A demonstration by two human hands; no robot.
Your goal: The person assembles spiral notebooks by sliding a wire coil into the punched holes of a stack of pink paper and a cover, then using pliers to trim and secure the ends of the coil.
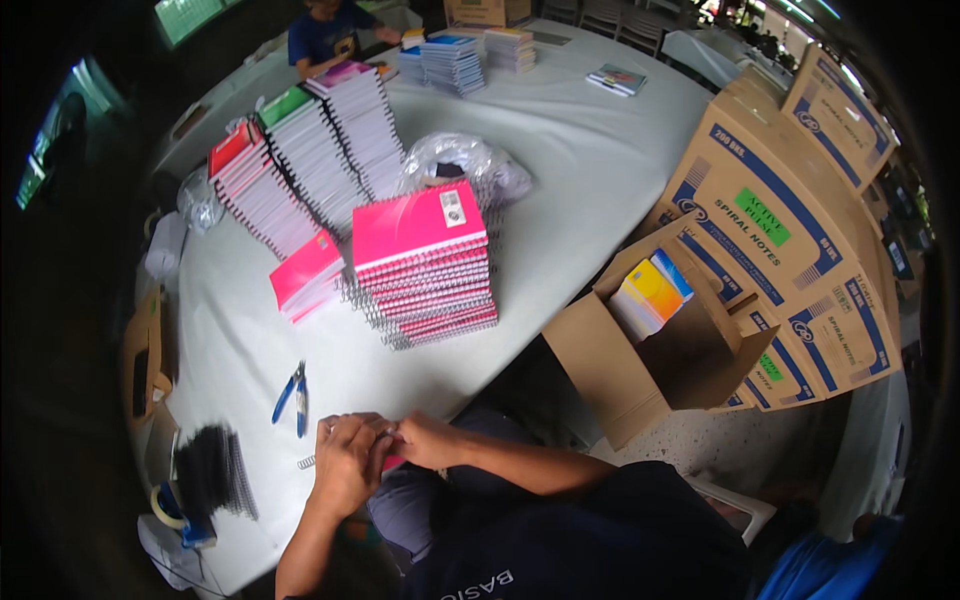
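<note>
At the near table edge, over my lap, my left hand [350,460] and my right hand [432,442] meet with bent fingers around a pink notebook [394,462]. Most of that notebook is hidden behind the fingers. A short end of wire spiral [308,463] sticks out left of my left hand. Just beyond lie blue-handled cutting pliers [291,398], their handles spread. Farther off stands a tall stack of pink spiral notebooks [420,238], with a smaller pink pile [308,275] leaning at its left.
Tall notebook stacks [318,150] and a clear plastic bag [500,170] stand behind. Black spiral coils [215,470] and a tape roll [168,507] lie at left. An open carton [600,360] holds notebooks; stacked cartons [770,220] rise at right. A person [328,38] sits across the table.
</note>
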